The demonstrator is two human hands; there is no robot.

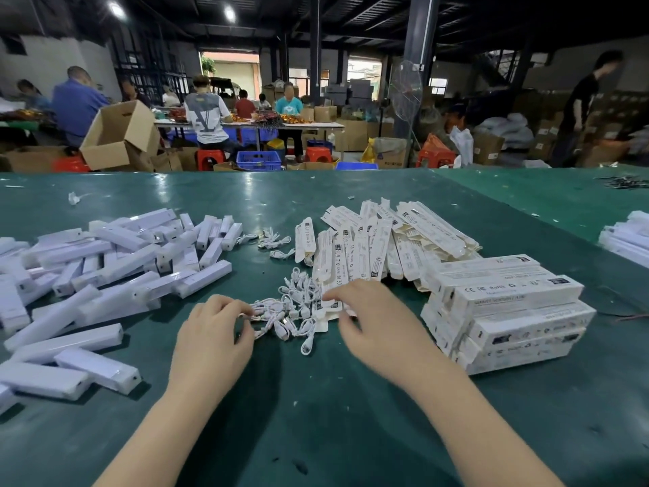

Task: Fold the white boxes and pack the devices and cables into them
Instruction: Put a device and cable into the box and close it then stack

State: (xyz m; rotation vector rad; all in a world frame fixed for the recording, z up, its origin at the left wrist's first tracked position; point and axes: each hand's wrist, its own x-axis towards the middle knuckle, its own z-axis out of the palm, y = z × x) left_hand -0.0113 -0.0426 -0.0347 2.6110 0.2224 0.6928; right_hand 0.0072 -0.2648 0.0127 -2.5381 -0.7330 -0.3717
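Head view looks down on a green table (316, 416) with a tangle of short white cables (295, 311) near its middle, which serves as the landmark. The left hand (210, 335) sits at the left edge of the cables, its fingers curled, with the thumb and fingertips pinching a cable end. The right hand (372, 318) hovers at the right edge of the cables, fingers bent and loosely spread over a flat white box blank (321, 319) that lies against the tangle; whether the fingertips actually grip the blank cannot be told.

Left of the cables lies a wide scatter of white bar-shaped devices (105, 272), heaped over one another at many angles. Just behind and to the right of the cables, a fan of unfolded flat boxes (372, 240) leans in overlapping rows, printed with small black marks. A few more loose cables (270, 240) lie farther behind the tangle. Right of the cables, a stack of folded white boxes (509, 311) stands in several layers, close to the right wrist. Far right of the cables, at the table's edge, more white items (628, 237) are piled.

Beyond the table, people (207, 114) sit at another bench among cardboard cartons (119, 135).
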